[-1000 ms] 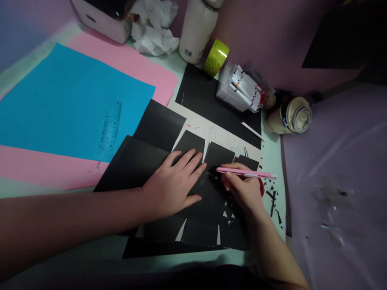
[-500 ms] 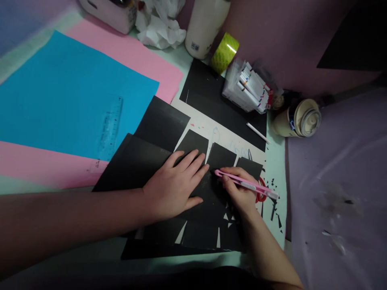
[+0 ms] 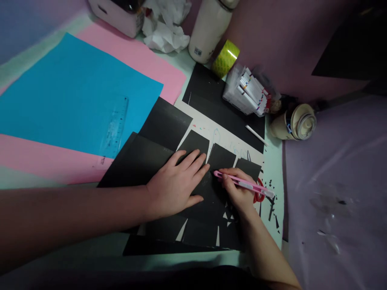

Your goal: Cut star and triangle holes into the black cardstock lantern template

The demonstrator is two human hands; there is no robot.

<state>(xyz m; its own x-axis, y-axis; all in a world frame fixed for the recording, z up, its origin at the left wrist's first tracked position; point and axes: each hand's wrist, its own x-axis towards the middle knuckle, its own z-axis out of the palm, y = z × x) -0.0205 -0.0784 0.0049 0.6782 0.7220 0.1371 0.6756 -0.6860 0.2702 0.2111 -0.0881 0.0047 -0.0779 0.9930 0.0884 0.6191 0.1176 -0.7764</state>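
Observation:
Black paper with slits and flaps along its edges lies in front of me over a white sheet. My left hand rests flat on it, fingers spread. A pink utility knife is gripped in my right hand, its tip against the black paper just right of my left fingertips. The blade itself is too dark to make out. Small triangular cut-outs show beside my right wrist. Red-handled scissors lie partly hidden behind my right hand.
Blue paper and a clear ruler lie on pink paper at left. Behind stand a bottle, yellow tape, a box of markers and a lidded cup. Black scraps litter the right edge.
The view has shifted slightly. Both hands keep nearly the same place on the black paper, with the knife still in my right hand.

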